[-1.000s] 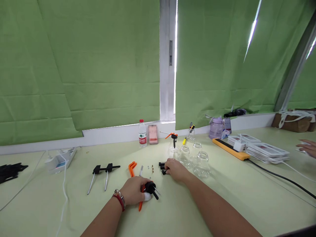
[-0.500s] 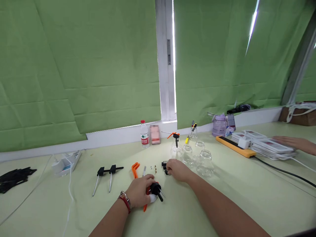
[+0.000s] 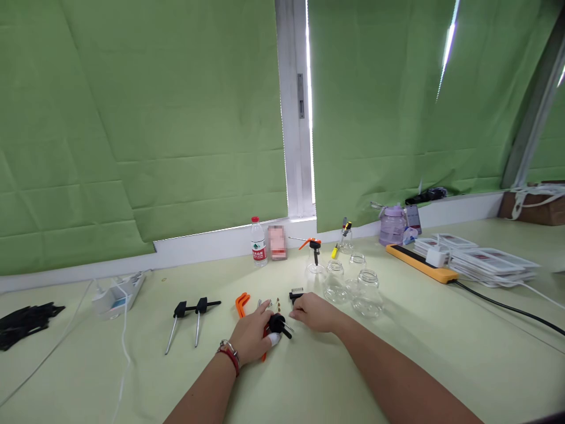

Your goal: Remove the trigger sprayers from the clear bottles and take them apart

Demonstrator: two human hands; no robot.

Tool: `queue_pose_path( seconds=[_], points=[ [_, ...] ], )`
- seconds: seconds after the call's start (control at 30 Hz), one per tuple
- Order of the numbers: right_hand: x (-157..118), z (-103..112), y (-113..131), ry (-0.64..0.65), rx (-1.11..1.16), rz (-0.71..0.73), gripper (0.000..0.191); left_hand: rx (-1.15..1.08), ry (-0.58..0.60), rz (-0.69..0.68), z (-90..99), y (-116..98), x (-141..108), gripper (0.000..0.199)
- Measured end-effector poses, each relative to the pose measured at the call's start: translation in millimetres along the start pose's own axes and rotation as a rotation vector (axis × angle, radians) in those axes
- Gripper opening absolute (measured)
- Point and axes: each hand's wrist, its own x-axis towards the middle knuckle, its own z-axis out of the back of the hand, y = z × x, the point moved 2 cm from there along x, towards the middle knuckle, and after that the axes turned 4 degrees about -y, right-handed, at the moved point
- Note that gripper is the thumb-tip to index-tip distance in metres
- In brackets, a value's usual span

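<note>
My left hand [image 3: 252, 335] is closed around a pump head with a black cap [image 3: 277, 323], an orange lever and a thin metal tube. White wrapping covers one of its fingertips. Just to the right, my right hand [image 3: 314, 312] has its fingers pinched together low over the table, beside small black parts [image 3: 295, 296] and a row of springs [image 3: 297, 290]. Whatever its fingertips hold is hidden. Tiny brass-coloured pieces [image 3: 278, 305] lie between the hands. Orange levers [image 3: 241, 304] rest beyond my left hand.
Two black pump heads with metal tubes [image 3: 197, 321] lie on the left. Several glass jars [image 3: 367, 294] stand to the right, with an assembled sprayer bottle [image 3: 315, 259] behind. Farther off are a water bottle [image 3: 258, 244], an orange power strip [image 3: 419, 264] and stacked white devices [image 3: 489, 262].
My left hand has raised the pump head slightly away from me. My right hand has shifted a little nearer to me, toward the pump head. Another person's hand has left the stacked devices.
</note>
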Motion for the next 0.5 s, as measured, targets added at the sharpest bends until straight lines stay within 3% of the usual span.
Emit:
queue_pose_path(
  seconds=[0.1,0.27,0.37,0.5],
  points=[
    [-4.0,-8.5,5.3,0.144,0.098,-0.035,0.037,-0.028,-0.032,0.012,1.3,2.2,-3.3,0.022],
    [-8.4,-24.4,16.3,0.277,0.233,-0.026,0.026,-0.115,-0.115,-0.034,7.0,-3.3,-7.7,0.023],
    [-7.7,-31.4,20.1,0.267,0.291,-0.064,0.024,-0.178,-0.127,-0.030,8.4,-7.1,-8.9,0.021],
    [-4.4,-34.7,15.6,0.158,0.320,-0.133,0.024,-0.254,-0.020,0.010,5.6,-9.3,-10.9,0.023]
  ],
)
